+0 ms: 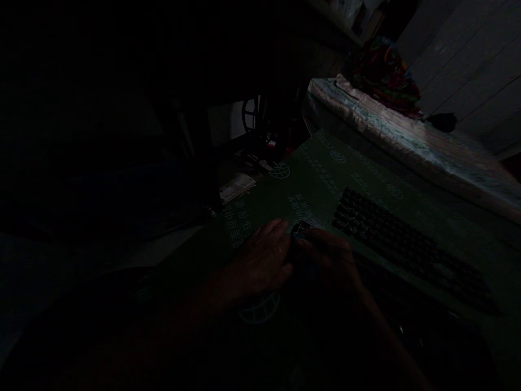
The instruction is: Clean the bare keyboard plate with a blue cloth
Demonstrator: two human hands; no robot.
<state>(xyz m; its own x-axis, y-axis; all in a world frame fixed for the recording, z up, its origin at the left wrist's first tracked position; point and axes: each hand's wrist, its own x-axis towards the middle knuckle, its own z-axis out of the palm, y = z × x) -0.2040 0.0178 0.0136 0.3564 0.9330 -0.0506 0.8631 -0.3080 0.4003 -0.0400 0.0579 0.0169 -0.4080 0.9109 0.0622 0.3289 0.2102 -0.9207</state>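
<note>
The picture is very dark. My left hand (264,258) lies nearly flat on a green printed board (313,179), its fingers stretched out beside a small dark object (302,226). Just to the right, my right hand (330,254) is closed, with bent fingers at that same object. What the right hand grips is lost in shadow. Right of both hands lies a black keyboard part with rows of keys (407,244). A long dark flat piece (431,315) sits nearer to me, below the keys, its details hard to see.
A bed or padded bench with a pale patterned cover (378,117) runs along the far right, bearing a bunched colourful cloth (386,76). Behind the board's far left edge stands a dark frame with a spoked wheel (249,115). Papers (236,186) lie below it.
</note>
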